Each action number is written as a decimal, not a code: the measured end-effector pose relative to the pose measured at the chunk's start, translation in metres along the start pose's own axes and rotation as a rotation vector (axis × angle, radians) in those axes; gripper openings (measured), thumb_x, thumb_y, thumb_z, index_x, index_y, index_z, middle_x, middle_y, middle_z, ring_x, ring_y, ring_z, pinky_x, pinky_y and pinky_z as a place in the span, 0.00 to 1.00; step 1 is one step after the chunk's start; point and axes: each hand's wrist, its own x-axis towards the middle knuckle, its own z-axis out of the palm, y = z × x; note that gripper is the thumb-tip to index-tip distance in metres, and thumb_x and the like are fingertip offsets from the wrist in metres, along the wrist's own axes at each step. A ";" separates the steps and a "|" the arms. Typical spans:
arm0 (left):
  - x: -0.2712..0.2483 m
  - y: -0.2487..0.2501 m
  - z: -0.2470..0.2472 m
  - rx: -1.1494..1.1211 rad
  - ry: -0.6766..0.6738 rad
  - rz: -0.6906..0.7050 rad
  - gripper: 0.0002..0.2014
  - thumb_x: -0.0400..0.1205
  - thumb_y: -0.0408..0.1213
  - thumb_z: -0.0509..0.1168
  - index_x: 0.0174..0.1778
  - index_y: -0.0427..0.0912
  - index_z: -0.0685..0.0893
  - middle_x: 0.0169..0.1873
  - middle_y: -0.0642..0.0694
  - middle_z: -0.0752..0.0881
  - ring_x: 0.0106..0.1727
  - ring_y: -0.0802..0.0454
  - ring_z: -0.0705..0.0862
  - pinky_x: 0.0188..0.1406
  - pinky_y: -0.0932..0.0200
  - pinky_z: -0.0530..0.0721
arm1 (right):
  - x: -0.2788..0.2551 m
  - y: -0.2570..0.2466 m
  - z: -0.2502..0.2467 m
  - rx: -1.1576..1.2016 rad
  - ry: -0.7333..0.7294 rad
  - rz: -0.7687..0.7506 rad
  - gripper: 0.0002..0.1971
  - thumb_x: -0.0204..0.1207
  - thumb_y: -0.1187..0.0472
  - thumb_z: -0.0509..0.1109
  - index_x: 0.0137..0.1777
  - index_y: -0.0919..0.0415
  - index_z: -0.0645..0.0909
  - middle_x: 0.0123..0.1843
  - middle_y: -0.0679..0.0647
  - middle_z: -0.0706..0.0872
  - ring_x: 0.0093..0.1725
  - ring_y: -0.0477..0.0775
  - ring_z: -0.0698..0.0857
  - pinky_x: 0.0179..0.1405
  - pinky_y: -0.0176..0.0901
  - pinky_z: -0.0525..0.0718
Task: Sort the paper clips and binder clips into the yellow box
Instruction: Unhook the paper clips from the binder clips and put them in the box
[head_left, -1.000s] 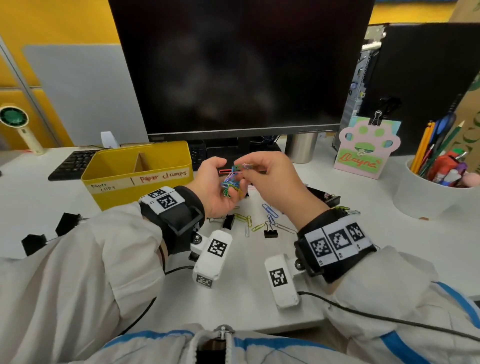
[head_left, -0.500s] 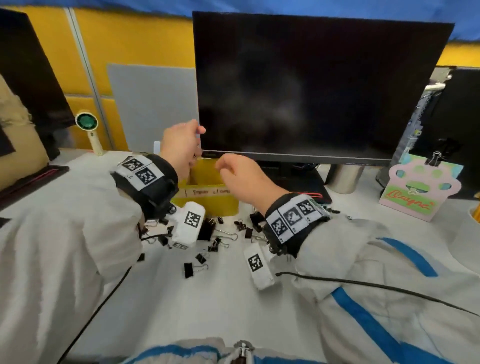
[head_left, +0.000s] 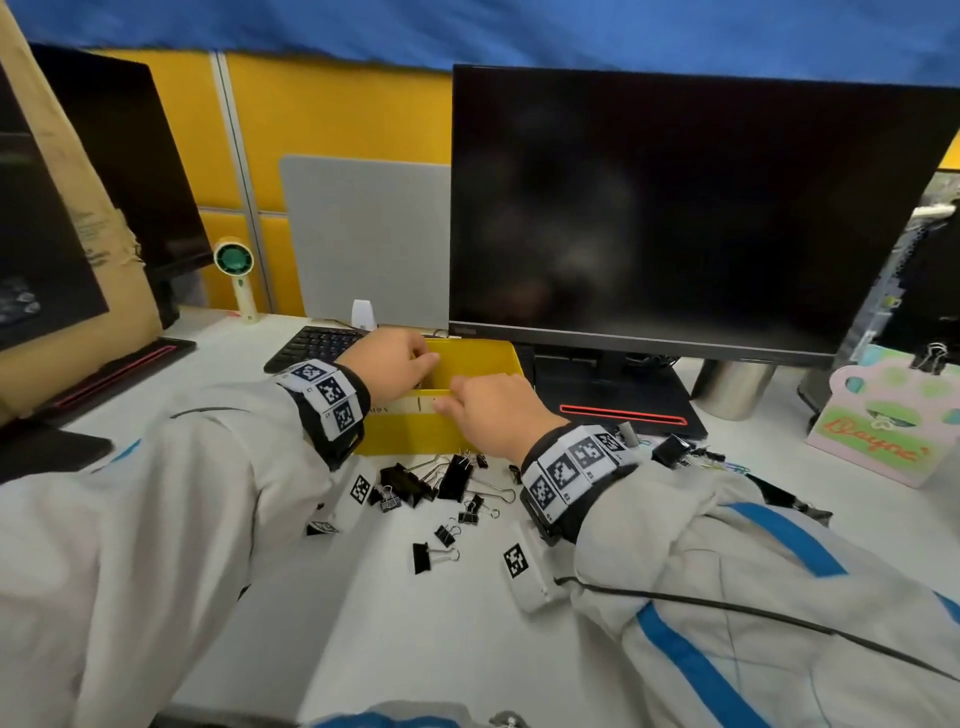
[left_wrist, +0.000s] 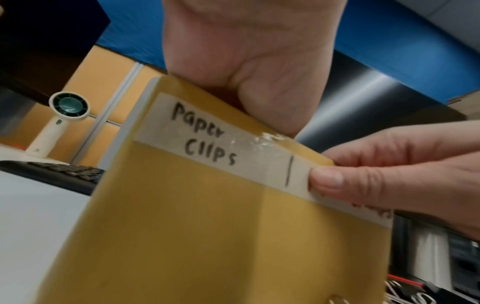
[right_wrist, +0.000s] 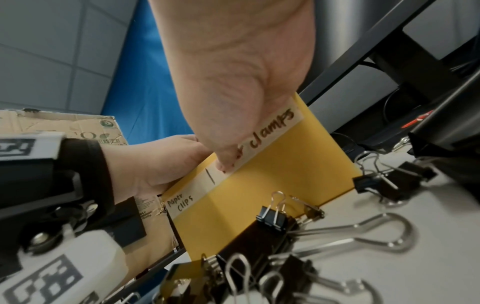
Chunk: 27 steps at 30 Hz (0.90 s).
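1. Since half a second ago, both hands have dropped from above the rim onto the yellow box (head_left: 483, 358); the bundle of coloured paper clips seen earlier is out of sight.
2. Left hand (head_left: 390, 362): reaches into the compartment labelled "paper clips"; fingers hidden inside, grasp cannot be told.
3. Right hand (head_left: 493, 410): pinches the front wall, thumb on the label (left_wrist: 215, 142), covering part of the word before "clamps".
4. Binder clips (head_left: 452, 480): loose on the desk (head_left: 441, 623) before the box, some hidden behind the right wrist.

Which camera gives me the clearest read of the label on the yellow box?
The left wrist view: the label fills the frame and "Paper Clips" reads plainly. The right wrist view shows it smaller, reading "clamps" further along. In the head view both hands hide most of it.
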 end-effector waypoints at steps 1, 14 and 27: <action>-0.002 0.003 0.001 0.024 0.013 -0.003 0.14 0.88 0.51 0.59 0.51 0.48 0.86 0.38 0.50 0.87 0.41 0.54 0.85 0.44 0.55 0.84 | 0.000 0.000 -0.001 0.017 -0.010 0.006 0.19 0.89 0.44 0.53 0.51 0.55 0.78 0.46 0.54 0.86 0.50 0.59 0.84 0.59 0.57 0.76; -0.033 0.134 0.031 -0.268 -0.021 0.314 0.06 0.83 0.49 0.69 0.45 0.52 0.86 0.40 0.55 0.87 0.43 0.57 0.84 0.43 0.58 0.86 | -0.090 0.093 -0.054 0.546 0.184 0.388 0.03 0.78 0.59 0.75 0.48 0.52 0.89 0.47 0.48 0.90 0.50 0.49 0.87 0.50 0.47 0.86; -0.048 0.177 0.084 0.266 -0.537 0.278 0.26 0.60 0.62 0.83 0.44 0.50 0.88 0.42 0.51 0.90 0.43 0.53 0.86 0.40 0.56 0.86 | -0.170 0.108 -0.021 0.565 -0.227 0.427 0.27 0.60 0.55 0.89 0.61 0.44 0.88 0.51 0.40 0.85 0.50 0.42 0.84 0.48 0.37 0.80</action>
